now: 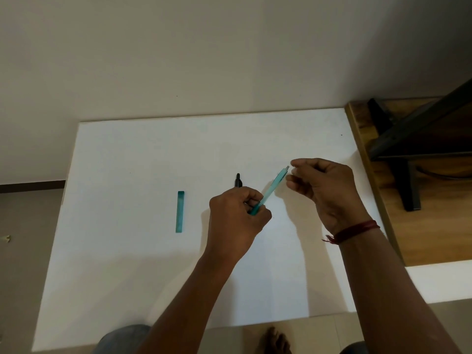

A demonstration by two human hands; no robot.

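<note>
Teal pen (272,189) in left hand (236,222)

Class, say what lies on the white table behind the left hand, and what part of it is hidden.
A black pen piece lies behind the left hand, which grips a teal pen barrel. Only its far end shows; the knuckles cover the rest.

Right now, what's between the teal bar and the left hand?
Head view: only bare board lies between the bar and the left hand, which grips the pen.
</note>
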